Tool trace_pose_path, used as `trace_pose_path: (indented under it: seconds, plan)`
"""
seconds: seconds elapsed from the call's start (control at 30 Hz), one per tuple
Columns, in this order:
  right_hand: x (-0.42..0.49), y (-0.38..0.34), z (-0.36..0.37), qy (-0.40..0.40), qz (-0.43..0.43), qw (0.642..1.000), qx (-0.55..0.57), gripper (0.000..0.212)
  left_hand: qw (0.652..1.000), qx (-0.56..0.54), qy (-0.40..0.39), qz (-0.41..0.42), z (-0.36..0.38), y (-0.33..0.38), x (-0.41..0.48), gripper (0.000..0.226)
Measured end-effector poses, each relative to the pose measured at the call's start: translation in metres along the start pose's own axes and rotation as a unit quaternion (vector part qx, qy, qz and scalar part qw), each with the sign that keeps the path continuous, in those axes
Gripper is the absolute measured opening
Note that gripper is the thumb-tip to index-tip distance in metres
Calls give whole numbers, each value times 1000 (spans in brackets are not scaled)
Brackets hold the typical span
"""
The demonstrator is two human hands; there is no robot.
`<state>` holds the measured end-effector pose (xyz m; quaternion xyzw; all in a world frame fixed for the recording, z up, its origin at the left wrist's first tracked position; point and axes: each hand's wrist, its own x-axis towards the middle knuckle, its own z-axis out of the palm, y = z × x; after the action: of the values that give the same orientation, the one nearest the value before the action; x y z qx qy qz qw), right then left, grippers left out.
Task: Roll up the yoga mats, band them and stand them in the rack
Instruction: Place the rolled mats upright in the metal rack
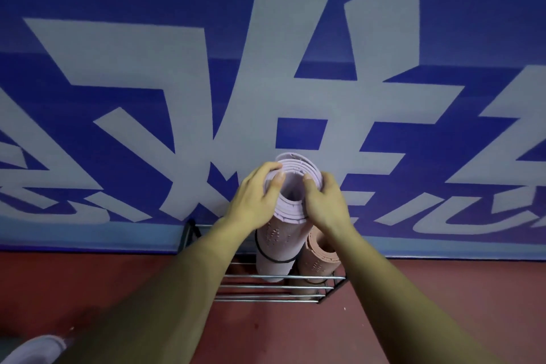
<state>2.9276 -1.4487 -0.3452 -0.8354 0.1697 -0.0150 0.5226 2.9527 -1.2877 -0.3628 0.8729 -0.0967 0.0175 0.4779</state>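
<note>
Lilac foam mat (273, 248), rolled and black-banded, upright in wire rack (274, 287), gripped by left hand (255, 196) and right hand (325, 201).

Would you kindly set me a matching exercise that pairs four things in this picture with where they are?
Things:
1. lilac mat
2. salmon mat
3. black band
4. white shoe

Places:
A. bottom left corner of the view
B. gripped at its top by the left hand and right hand
C. around the lilac mat
D. upright in the rack, right of the lilac mat

Pairs: 1-B, 2-D, 3-C, 4-A.
</note>
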Motion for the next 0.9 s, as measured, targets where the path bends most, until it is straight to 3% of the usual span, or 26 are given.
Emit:
trace_pose_path:
  seconds: [0.37,0.5,0.6,0.73,0.9]
  plan:
    - [47,114,73,-26,10,998,-60,36,995,-44,-38,-82,81,-119,7,41]
    - [63,154,100,-25,40,994,-94,42,991,-55,-72,-98,107,-169,8,52]
    - [67,180,115,-9,59,992,-113,34,988,-69,-83,-114,127,-197,3,63]
    - [69,208,121,4,83,984,-155,23,986,-80,-76,-124,152,-222,-5,55]
    - [74,238,130,7,72,949,-308,25,985,-66,-95,-125,178,-259,-14,47]
